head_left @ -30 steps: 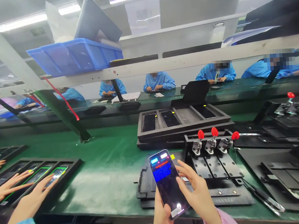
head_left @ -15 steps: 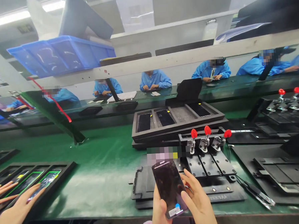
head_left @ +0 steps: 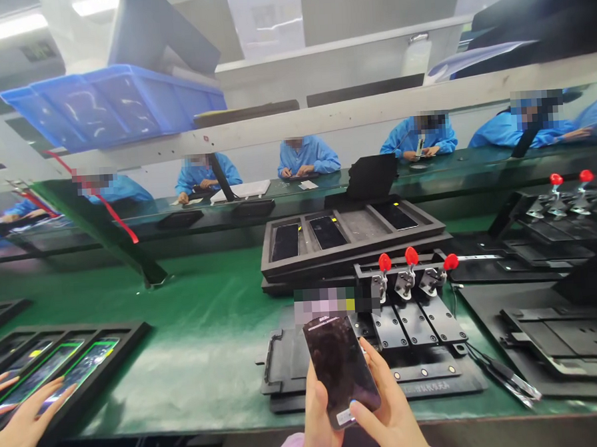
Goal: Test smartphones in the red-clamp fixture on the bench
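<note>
The left hand's (head_left: 315,409) fingers curled closed around the lower edge of a dark-screened smartphone (head_left: 340,368), while the right hand's (head_left: 388,412) fingers pressed its right side. The phone was held over a black fixture plate (head_left: 399,328) near the front edge of a green-matted workbench (head_left: 183,316). Red-knobbed toggle clamps (head_left: 406,274) stood beyond, just before a black tray of phones (head_left: 351,231). At the bench's left edge, a co-worker's hand (head_left: 23,425) lay over lit phones in another black tray (head_left: 129,332).
</note>
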